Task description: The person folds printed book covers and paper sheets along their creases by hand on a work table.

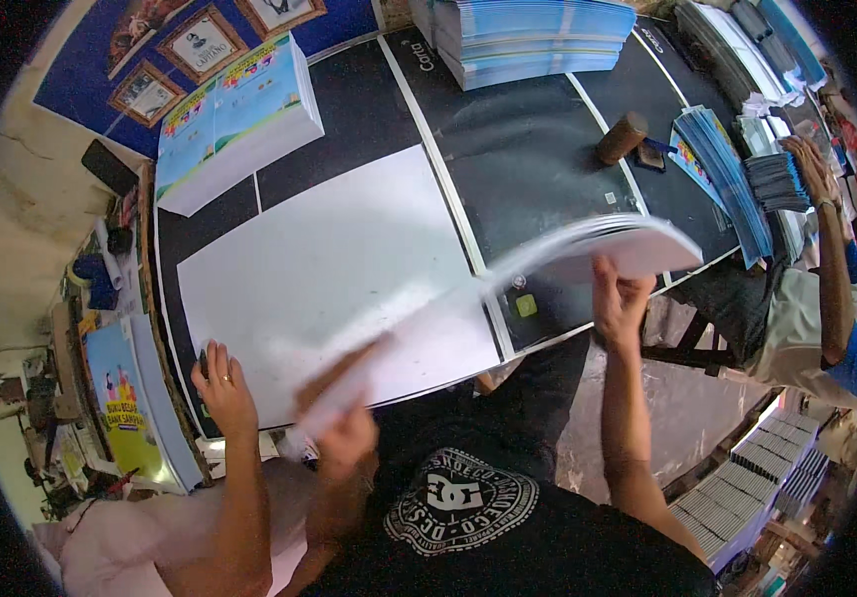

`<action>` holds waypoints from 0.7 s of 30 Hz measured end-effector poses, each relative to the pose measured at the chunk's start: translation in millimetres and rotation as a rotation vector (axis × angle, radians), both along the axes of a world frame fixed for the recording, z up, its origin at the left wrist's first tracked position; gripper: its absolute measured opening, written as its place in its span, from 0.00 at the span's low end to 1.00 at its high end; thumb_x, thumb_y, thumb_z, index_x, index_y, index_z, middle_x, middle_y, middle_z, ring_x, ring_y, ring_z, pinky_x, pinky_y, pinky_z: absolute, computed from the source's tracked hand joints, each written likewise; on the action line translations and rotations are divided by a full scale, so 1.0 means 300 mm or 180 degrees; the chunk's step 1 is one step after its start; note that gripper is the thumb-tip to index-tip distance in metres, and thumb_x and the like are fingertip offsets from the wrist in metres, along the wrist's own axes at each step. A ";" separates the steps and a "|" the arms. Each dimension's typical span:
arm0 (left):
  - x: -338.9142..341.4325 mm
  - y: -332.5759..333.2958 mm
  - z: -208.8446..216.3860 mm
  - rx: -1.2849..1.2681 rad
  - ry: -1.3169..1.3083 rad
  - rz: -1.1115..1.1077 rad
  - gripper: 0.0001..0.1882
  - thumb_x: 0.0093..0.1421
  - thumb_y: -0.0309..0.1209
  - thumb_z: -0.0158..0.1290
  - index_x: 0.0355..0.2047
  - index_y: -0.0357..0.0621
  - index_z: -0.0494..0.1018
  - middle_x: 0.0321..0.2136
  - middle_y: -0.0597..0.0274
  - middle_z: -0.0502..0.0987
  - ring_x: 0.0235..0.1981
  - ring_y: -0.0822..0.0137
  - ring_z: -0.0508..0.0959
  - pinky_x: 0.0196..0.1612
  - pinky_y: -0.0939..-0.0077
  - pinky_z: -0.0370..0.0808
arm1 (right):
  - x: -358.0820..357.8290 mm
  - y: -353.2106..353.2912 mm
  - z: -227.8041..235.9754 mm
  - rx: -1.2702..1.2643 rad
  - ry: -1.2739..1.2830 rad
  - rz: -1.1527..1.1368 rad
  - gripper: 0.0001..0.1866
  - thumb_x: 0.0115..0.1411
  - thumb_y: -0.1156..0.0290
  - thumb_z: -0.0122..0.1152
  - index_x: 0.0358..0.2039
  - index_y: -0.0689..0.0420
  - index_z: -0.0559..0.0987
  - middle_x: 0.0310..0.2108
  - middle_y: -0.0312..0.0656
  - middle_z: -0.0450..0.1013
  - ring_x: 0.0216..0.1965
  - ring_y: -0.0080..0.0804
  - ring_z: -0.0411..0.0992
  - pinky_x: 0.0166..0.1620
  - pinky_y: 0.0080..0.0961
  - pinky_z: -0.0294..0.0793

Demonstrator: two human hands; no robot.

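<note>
Left hand (349,438) and right hand (620,300) clasp white sheets (642,249) — one at each end.

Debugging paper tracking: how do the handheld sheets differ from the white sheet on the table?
The held sheets curve in an arch; the table sheet lies flat. The held sheets show several layered edges; the table sheet shows one broad face. Both look whitish.
</note>
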State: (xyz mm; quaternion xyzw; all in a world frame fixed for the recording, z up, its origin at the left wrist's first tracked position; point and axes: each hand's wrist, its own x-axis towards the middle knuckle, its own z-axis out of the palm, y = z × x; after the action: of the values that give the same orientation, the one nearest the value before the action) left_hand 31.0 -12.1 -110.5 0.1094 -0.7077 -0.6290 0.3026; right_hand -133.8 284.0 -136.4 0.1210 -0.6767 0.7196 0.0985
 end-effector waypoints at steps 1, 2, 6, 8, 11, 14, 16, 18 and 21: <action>-0.036 -0.015 -0.024 0.0145 0.0076 -0.0295 0.15 0.54 0.21 0.63 0.40 0.29 0.72 0.35 0.49 0.80 0.35 0.61 0.80 0.44 0.68 0.77 | 0.053 0.070 0.057 0.0436 -0.0016 0.0185 0.07 0.63 0.75 0.59 0.39 0.66 0.79 0.35 0.42 0.78 0.38 0.27 0.76 0.42 0.24 0.75; -0.022 -0.041 -0.007 0.0171 0.0132 -0.0419 0.15 0.53 0.21 0.63 0.40 0.30 0.72 0.35 0.49 0.80 0.35 0.60 0.80 0.44 0.67 0.77 | 0.086 0.085 0.066 0.0148 -0.0195 0.0434 0.08 0.62 0.77 0.60 0.42 0.66 0.78 0.38 0.45 0.79 0.43 0.31 0.77 0.46 0.27 0.77; -0.022 -0.080 0.002 0.0333 0.0337 -0.0930 0.15 0.53 0.22 0.63 0.39 0.32 0.71 0.34 0.47 0.80 0.35 0.59 0.80 0.44 0.66 0.77 | 0.051 0.118 0.100 0.0031 0.0258 0.1237 0.09 0.55 0.76 0.65 0.35 0.68 0.82 0.36 0.51 0.81 0.35 0.36 0.80 0.43 0.31 0.79; -0.051 -0.059 -0.017 0.0197 0.0190 -0.0806 0.16 0.51 0.20 0.64 0.39 0.32 0.71 0.33 0.48 0.80 0.34 0.61 0.80 0.43 0.66 0.78 | 0.053 0.131 0.075 0.0503 -0.0208 0.1212 0.08 0.52 0.76 0.69 0.31 0.67 0.83 0.33 0.47 0.81 0.33 0.30 0.79 0.40 0.26 0.78; -0.051 -0.014 -0.042 0.0526 -0.0038 -0.0629 0.18 0.47 0.18 0.67 0.37 0.34 0.71 0.31 0.52 0.79 0.33 0.65 0.79 0.40 0.68 0.78 | 0.089 0.126 0.065 0.0493 -0.0655 0.1024 0.08 0.51 0.76 0.71 0.30 0.66 0.83 0.31 0.44 0.81 0.32 0.26 0.78 0.38 0.24 0.77; -0.081 0.012 -0.047 0.0047 -0.0039 -0.0402 0.18 0.47 0.18 0.67 0.35 0.36 0.70 0.31 0.54 0.79 0.32 0.66 0.79 0.40 0.70 0.77 | 0.106 0.091 0.066 0.0432 -0.0699 0.0585 0.06 0.52 0.78 0.70 0.30 0.66 0.83 0.30 0.43 0.81 0.32 0.24 0.78 0.38 0.23 0.77; -0.086 0.023 -0.026 -0.0052 0.0307 -0.0424 0.16 0.49 0.20 0.66 0.34 0.37 0.69 0.29 0.50 0.80 0.32 0.63 0.80 0.39 0.69 0.77 | 0.081 0.095 0.081 0.0636 0.0027 0.0833 0.07 0.54 0.76 0.67 0.31 0.66 0.83 0.32 0.46 0.81 0.34 0.31 0.80 0.40 0.26 0.79; -0.064 0.013 -0.024 -0.0167 0.0603 -0.0461 0.15 0.52 0.21 0.64 0.34 0.37 0.68 0.28 0.46 0.80 0.32 0.60 0.80 0.38 0.68 0.77 | 0.073 0.078 0.140 0.0456 0.0555 0.1070 0.10 0.53 0.73 0.64 0.33 0.66 0.83 0.35 0.50 0.81 0.38 0.43 0.81 0.44 0.32 0.80; -0.055 0.005 -0.068 0.0043 0.0308 -0.0641 0.16 0.53 0.25 0.65 0.35 0.36 0.68 0.29 0.45 0.80 0.32 0.60 0.80 0.40 0.68 0.76 | 0.049 0.119 0.075 0.0530 0.0310 0.1524 0.17 0.57 0.63 0.66 0.35 0.68 0.82 0.34 0.58 0.79 0.37 0.48 0.80 0.44 0.37 0.80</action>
State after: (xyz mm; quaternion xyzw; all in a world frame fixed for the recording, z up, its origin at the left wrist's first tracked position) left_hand 14.4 -10.7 -130.9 0.0093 -0.6954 -0.6655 0.2709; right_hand -119.2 319.8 -113.9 0.3200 -0.6801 0.6575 -0.0525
